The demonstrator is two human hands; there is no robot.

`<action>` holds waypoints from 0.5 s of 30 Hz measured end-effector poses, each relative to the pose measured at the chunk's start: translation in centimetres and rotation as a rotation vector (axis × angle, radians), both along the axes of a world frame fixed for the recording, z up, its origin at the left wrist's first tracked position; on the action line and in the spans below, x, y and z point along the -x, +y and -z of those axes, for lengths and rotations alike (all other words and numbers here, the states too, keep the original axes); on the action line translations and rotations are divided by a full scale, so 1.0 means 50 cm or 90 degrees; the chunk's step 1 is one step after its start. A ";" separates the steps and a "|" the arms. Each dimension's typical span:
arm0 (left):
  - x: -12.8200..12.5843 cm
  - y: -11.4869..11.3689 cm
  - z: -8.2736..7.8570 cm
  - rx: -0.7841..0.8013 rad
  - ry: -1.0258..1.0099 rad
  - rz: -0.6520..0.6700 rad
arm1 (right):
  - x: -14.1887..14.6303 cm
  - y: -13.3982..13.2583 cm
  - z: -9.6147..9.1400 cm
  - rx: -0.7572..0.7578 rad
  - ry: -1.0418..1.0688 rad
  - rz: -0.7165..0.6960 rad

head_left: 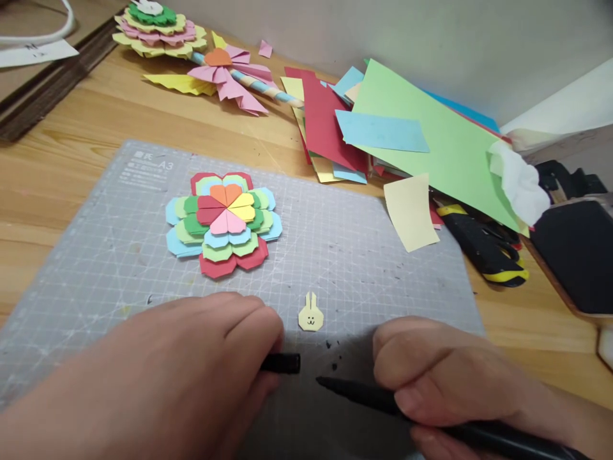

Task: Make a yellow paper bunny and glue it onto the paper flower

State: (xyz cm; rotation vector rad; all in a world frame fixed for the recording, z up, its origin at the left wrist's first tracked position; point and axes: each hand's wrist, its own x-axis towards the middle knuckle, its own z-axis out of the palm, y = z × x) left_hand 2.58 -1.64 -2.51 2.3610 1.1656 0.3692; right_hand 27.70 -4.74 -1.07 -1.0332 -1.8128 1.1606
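Observation:
My left hand (182,370) rests low on the grey cutting mat (364,243), fingers curled round a black pen cap (283,363) whose end pokes out to the right. My right hand (445,377) is closed on a black pen (368,396), its tip pointing left toward the cap with a small gap between them. Just above that gap lies a tiny yellow paper rabbit (311,314) with a drawn face. A layered multicoloured paper flower (224,220) lies flat on the mat farther back.
A pile of coloured paper sheets (383,121) sits at the back right of the wooden desk. Black-and-yellow scissors (488,246) and a dark object lie to the right. Another paper flower on a striped stem (191,51) lies at the back.

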 end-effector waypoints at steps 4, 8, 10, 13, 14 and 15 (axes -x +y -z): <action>-0.006 -0.002 0.001 0.002 -0.009 0.046 | 0.004 0.008 0.012 0.016 0.031 -0.055; -0.011 0.004 -0.005 0.014 -0.034 0.045 | 0.002 0.022 0.007 0.012 0.036 -0.095; -0.011 0.007 -0.010 0.028 -0.036 0.045 | 0.002 0.032 0.002 0.003 0.029 -0.126; -0.013 0.011 -0.020 0.048 -0.054 0.063 | 0.003 0.049 -0.003 -0.008 0.014 -0.153; -0.016 0.011 -0.023 0.048 -0.065 0.068 | 0.003 0.052 -0.003 -0.016 0.008 -0.171; -0.018 0.010 -0.026 0.041 -0.079 0.066 | 0.002 0.052 -0.002 -0.032 0.004 -0.186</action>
